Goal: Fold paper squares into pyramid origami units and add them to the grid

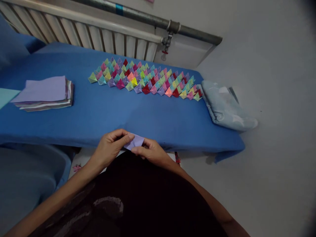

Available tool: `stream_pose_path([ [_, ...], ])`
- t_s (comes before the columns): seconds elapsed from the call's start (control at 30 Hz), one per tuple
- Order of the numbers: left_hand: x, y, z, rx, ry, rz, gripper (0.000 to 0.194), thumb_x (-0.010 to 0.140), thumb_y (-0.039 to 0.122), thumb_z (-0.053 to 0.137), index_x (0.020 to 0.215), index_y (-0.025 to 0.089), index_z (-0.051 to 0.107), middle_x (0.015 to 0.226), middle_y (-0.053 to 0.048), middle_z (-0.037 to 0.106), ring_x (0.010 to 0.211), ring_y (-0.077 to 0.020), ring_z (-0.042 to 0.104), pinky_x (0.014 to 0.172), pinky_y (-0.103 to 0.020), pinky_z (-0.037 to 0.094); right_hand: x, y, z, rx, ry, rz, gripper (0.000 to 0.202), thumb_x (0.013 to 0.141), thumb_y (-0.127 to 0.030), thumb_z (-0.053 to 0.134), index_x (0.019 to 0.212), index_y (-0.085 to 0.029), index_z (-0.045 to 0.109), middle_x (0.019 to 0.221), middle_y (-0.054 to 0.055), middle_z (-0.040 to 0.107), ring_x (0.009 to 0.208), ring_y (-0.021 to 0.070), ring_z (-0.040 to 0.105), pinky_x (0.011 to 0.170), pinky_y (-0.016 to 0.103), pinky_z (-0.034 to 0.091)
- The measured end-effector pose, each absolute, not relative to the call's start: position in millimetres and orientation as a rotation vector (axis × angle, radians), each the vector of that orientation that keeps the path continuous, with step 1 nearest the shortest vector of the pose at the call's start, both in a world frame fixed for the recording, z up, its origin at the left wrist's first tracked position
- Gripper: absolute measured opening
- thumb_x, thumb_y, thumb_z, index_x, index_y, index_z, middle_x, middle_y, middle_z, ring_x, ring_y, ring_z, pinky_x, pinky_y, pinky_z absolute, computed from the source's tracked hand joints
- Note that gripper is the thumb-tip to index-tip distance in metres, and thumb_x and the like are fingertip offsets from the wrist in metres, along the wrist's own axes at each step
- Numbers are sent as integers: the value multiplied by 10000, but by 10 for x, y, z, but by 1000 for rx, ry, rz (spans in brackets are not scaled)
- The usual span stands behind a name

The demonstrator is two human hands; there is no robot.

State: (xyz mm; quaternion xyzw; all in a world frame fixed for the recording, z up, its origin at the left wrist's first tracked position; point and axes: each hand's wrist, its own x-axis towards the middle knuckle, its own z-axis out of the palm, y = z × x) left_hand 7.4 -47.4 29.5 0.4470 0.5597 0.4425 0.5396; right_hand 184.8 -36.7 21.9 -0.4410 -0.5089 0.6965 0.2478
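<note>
A small folded piece of purple paper is held between both hands near the front edge of the blue-covered table. My left hand pinches its left side, with the thumb lying on top of the paper. On the other side, my right hand grips the lower right part between thumb and fingers. Behind the hands, rows of folded paper pieces in many colours stand on the blue cloth. A thick stack of paper with a purple sheet on top lies at the left.
A folded light blue patterned cloth lies at the table's right end. Behind the table are a white radiator and a metal pipe. Light turquoise paper shows at the left edge. Blue-covered seating is at the lower left.
</note>
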Motion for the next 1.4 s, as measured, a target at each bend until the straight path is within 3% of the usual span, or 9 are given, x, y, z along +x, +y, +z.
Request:
stream_pose_path([
  [0.17,79,-454,247,1025,1338,1137,255,704,454,791,677,207,736,639,19,626,633,-119,505,622,-242,395,1837,-379,214,-1192,-1409,1882,370,708,-536,757,742,-189,632,634,-49,539,576,85,439,564,249,315],
  [0.43,122,-445,202,732,1222,1230,289,615,424,867,644,186,706,610,30,621,600,-104,515,609,-233,416,1815,-363,113,-1197,-1389,1816,375,724,-547,737,732,-183,647,635,-35,574,565,78,457,547,240,331],
  [0.67,169,-406,248,614,1192,1293,326,513,390,913,592,173,683,574,31,614,578,-95,506,573,-217,410,1837,-385,99,-1112,-1403,1813,337,815,-517,671,755,-186,652,680,-19,620,567,73,484,525,223,347],
  [0.87,205,-400,204,527,1158,1294,347,489,379,917,568,172,649,568,47,597,576,-88,499,571,-209,400,1830,-386,34,-1125,-1350,1843,370,791,-549,667,751,-182,636,681,-19,611,549,72,482,488,213,343],
  [1.07,167,-380,179,641,1207,1275,304,567,377,893,606,164,680,587,40,618,580,-80,487,578,-207,380,1839,-345,95,-1151,-1405,1830,364,774,-540,691,723,-188,616,695,-20,606,574,74,483,513,214,350],
  [1.27,173,-365,214,577,1157,1295,323,524,370,904,568,173,652,584,45,596,592,-93,493,581,-221,394,1846,-333,122,-1120,-1407,1838,383,786,-558,679,706,-194,591,689,-25,594,568,79,484,511,218,348],
  [1.4,154,-392,190,706,1226,1276,300,589,389,877,594,174,668,570,50,572,577,-85,458,565,-212,366,1842,-296,135,-1144,-1351,1866,324,783,-489,709,747,-191,587,670,-48,581,522,61,458,516,218,337],
])
